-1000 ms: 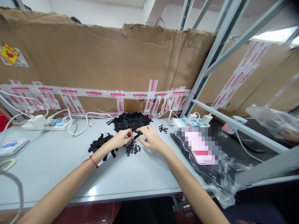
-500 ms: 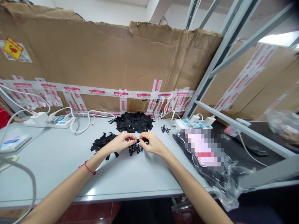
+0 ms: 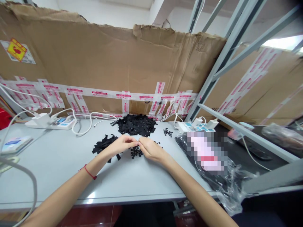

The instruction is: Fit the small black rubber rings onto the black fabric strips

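My left hand (image 3: 124,142) and my right hand (image 3: 151,148) meet fingertip to fingertip above the middle of the table. Both are closed in a pinch around a small black strip, now almost wholly hidden by the fingers. Just below them lies a cluster of small black rings (image 3: 135,153), partly covered by my right hand. Beside my left wrist is a loose pile of black strips (image 3: 104,143). A larger heap of black pieces (image 3: 136,125), some with small round parts showing, sits behind the hands.
A few more black rings (image 3: 168,132) lie at the right rear. White power strips (image 3: 50,122) (image 3: 196,126) and cables line the back, before a taped cardboard wall (image 3: 106,60). At right, a pixelated pink item rests on a clear-and-black plastic bag (image 3: 189,154), beside a metal rack (image 3: 219,66).
My right hand has turned so its back covers more of the fingers, and the fingertips have come closer together. The black strip visible between them before is now hidden.
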A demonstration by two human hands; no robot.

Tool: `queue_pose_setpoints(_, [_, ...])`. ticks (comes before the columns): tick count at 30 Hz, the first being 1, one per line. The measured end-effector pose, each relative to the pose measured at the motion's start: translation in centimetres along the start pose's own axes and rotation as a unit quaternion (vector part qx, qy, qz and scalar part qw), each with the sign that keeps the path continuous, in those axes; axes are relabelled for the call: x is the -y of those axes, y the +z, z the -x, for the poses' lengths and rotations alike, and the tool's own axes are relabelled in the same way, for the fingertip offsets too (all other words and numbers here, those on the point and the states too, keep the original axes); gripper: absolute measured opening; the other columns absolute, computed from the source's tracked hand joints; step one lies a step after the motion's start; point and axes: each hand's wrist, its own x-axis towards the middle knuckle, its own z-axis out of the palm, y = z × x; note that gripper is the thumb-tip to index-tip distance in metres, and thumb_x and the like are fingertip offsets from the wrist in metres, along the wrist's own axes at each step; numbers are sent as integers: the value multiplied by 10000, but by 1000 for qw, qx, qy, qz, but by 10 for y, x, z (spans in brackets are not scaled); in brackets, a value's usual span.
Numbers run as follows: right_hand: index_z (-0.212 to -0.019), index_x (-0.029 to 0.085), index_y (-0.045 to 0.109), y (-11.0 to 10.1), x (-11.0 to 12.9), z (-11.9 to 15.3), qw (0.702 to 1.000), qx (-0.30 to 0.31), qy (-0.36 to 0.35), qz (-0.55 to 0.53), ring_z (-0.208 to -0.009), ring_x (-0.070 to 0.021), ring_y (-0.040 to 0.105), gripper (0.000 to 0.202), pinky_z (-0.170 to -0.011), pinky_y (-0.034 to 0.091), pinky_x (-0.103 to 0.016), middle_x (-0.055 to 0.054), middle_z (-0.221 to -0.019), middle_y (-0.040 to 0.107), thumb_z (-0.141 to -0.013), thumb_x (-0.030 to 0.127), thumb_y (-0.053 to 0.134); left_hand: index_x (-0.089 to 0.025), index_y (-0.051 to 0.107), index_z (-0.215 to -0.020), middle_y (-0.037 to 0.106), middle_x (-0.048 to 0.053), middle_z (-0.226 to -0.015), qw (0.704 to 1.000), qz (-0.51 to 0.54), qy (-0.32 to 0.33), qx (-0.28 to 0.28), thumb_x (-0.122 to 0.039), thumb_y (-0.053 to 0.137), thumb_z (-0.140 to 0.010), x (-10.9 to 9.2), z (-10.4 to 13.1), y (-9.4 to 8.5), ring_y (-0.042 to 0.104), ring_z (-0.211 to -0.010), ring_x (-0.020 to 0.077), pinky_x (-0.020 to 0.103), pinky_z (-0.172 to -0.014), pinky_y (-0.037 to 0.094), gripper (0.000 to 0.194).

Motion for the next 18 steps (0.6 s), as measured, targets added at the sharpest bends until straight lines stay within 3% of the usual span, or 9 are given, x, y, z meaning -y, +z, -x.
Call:
queue_pose_setpoints(7, [-692,214,324,8,2,-3,993,-26,59,-101,-584,-126,401,280,-595,332,-267,17,-654,441,-962,265,270,-141,693,-789,637,15,-690,1000,-2,11,-11,-485,626,-748,4,-2,-3,533,-672,148,244,-609,402,353])
queue_pose_setpoints(18, [-615,215,295,21,1,-6,978,-49,158,-131,-526,-116,368,259,-540,278,-256,39,-557,390,-870,209,339,-143,653,-731,609,3,-674,998,14,-24,-63,-493,617,-709,9,-5,10,509,-661,142,250,-615,384,352])
